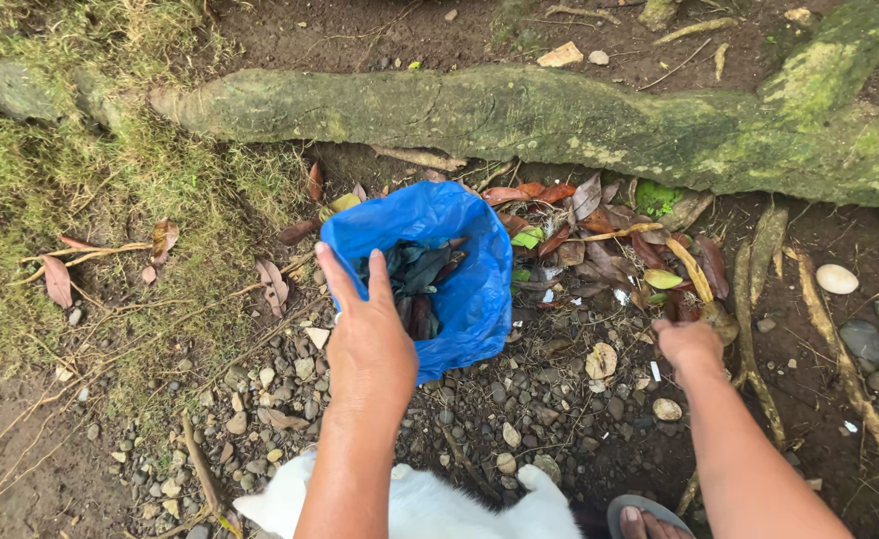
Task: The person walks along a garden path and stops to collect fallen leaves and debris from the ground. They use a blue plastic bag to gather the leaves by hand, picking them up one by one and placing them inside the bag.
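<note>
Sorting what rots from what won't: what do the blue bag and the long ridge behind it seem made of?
Blue bag: thin plastic film, likely, being glossy and crinkled; left hand holds its rim. Ridge: looks like a tree root or stone under green moss; unclear.

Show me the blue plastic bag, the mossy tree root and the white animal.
blue plastic bag (474,289): head view, on its right outer wall.
mossy tree root (519,115): head view, on its green upper side.
white animal (439,509): head view, on its furry back.

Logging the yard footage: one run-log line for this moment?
left hand holds blue bag open | right hand on fallen leaves | leaves in bag
</note>
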